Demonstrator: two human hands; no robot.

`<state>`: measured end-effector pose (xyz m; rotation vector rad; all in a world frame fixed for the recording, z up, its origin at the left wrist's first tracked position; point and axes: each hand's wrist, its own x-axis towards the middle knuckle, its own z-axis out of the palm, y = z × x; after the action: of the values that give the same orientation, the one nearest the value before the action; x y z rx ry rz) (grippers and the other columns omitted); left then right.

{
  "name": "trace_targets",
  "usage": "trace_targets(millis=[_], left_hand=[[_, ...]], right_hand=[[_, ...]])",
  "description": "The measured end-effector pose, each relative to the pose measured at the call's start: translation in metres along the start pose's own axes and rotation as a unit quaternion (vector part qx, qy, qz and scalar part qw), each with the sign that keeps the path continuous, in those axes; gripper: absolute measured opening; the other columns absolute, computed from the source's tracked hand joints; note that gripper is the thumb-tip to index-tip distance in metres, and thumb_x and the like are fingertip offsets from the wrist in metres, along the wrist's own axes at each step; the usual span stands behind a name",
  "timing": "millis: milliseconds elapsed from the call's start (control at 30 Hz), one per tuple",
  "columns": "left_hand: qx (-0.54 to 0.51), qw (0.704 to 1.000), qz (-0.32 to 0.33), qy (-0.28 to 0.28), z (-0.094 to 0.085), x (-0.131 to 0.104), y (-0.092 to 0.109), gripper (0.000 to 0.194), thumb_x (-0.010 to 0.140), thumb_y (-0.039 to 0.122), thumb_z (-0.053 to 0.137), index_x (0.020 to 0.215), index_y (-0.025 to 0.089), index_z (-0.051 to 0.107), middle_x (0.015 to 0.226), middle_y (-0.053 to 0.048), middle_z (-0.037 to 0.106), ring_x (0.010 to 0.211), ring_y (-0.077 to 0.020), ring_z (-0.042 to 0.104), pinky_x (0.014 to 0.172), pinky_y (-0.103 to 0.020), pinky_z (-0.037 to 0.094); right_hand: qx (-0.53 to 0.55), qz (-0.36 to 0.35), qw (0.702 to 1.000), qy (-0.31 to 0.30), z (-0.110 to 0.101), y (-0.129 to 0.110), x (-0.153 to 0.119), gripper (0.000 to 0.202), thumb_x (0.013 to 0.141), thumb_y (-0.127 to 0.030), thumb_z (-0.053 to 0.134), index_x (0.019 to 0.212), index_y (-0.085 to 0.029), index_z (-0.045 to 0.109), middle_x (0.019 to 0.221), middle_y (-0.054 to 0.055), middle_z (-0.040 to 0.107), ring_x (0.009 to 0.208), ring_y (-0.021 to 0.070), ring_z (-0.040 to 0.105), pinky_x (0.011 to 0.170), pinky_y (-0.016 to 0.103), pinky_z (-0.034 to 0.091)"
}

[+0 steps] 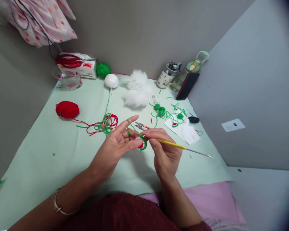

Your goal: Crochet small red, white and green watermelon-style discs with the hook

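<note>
Between the thumb and fingers of my left hand [119,141] is a small round crochet piece [142,143], red in the middle with a white ring and a green edge. Green yarn [133,125] loops over my raised left index finger and runs to the piece. My right hand [165,149] grips a yellow-handled crochet hook [172,143], its working end at the top edge of the piece. The hook's other metal end points out to the right. Just beyond my right fingers lie small thread snips [142,126], partly hidden by the hand.
A red yarn ball [67,109] and a red-green yarn tangle [106,124] lie at left. Behind are green [103,70] and white [111,81] balls and white stuffing [137,91]. Small green crochet pieces [161,110], white paper [183,130], a phone [188,86] and a bottle [181,78] stand or lie right.
</note>
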<state>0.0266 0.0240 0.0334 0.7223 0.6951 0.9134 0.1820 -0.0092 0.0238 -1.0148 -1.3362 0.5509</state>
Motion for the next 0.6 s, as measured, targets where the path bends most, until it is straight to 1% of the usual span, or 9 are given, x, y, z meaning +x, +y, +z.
trace_targets(millis=[100,200,267,333,400,467,533,600], left_hand=[[0.003,1.000,0.002,0.001,-0.001,-0.001,0.000,0.060,0.082,0.024,0.088,0.138,0.028,0.068,0.089,0.001,0.072,0.087,-0.0155,0.066,0.089,-0.030,0.049],[0.020,1.000,0.005,0.002,-0.002,-0.002,0.001,0.047,0.082,0.025,0.089,0.126,0.029,0.076,0.083,0.004,0.068,0.087,-0.0152,0.066,0.090,-0.029,0.048],[0.030,0.999,0.010,0.009,-0.002,-0.002,0.003,0.045,0.081,0.024,0.089,0.124,0.030,0.078,0.081,0.004,0.068,0.084,-0.0145,0.065,0.089,-0.029,0.047],[0.037,0.999,0.014,0.019,-0.002,-0.002,0.004,0.048,0.080,0.024,0.090,0.125,0.030,0.077,0.082,0.004,0.067,0.082,-0.0141,0.063,0.086,-0.028,0.048],[0.045,0.999,0.018,0.025,-0.002,-0.003,0.005,0.049,0.080,0.025,0.090,0.126,0.031,0.077,0.083,0.004,0.067,0.083,-0.0137,0.062,0.085,-0.028,0.048],[0.051,0.998,0.024,0.026,-0.002,-0.004,0.006,0.049,0.081,0.025,0.090,0.128,0.032,0.076,0.085,0.004,0.066,0.084,-0.0132,0.063,0.087,-0.027,0.048],[0.058,0.997,0.034,0.026,-0.002,-0.005,0.006,0.050,0.082,0.025,0.089,0.129,0.032,0.076,0.084,0.004,0.065,0.085,-0.0126,0.063,0.087,-0.026,0.049],[0.070,0.996,0.048,0.031,-0.003,-0.005,0.006,0.050,0.082,0.024,0.089,0.130,0.032,0.075,0.084,0.004,0.065,0.085,-0.0119,0.062,0.087,-0.024,0.050]], right_hand=[[0.060,0.051,0.997,0.018,0.000,0.003,0.000,0.011,0.099,-0.029,0.068,0.098,-0.028,0.079,0.093,0.003,0.080,0.086,0.0188,0.073,0.077,0.037,0.061],[0.141,0.102,0.985,0.017,0.000,0.005,0.002,0.013,0.099,-0.033,0.067,0.096,-0.025,0.077,0.088,0.003,0.078,0.074,0.0154,0.070,0.064,0.030,0.060],[0.180,0.111,0.977,0.012,0.000,0.005,0.004,0.014,0.099,-0.032,0.067,0.093,-0.024,0.075,0.086,0.002,0.077,0.069,0.0135,0.068,0.061,0.027,0.058],[0.198,0.110,0.974,0.004,-0.001,0.003,0.006,0.014,0.100,-0.032,0.065,0.092,-0.023,0.074,0.086,0.002,0.077,0.068,0.0128,0.068,0.060,0.026,0.058],[0.191,0.104,0.976,-0.006,-0.002,0.001,0.006,0.015,0.101,-0.031,0.063,0.092,-0.023,0.073,0.087,0.002,0.077,0.068,0.0131,0.068,0.060,0.027,0.058],[0.158,0.090,0.983,-0.013,-0.004,-0.003,0.006,0.016,0.103,-0.030,0.060,0.094,-0.024,0.072,0.088,0.002,0.077,0.069,0.0140,0.068,0.061,0.029,0.058],[0.106,0.054,0.993,-0.012,-0.005,-0.006,0.005,0.016,0.104,-0.027,0.058,0.098,-0.025,0.072,0.090,0.002,0.076,0.071,0.0143,0.067,0.067,0.032,0.059],[0.039,-0.002,0.999,-0.016,-0.005,-0.009,0.003,0.018,0.104,-0.022,0.055,0.102,-0.026,0.072,0.091,0.002,0.076,0.076,0.0155,0.069,0.076,0.036,0.060]])
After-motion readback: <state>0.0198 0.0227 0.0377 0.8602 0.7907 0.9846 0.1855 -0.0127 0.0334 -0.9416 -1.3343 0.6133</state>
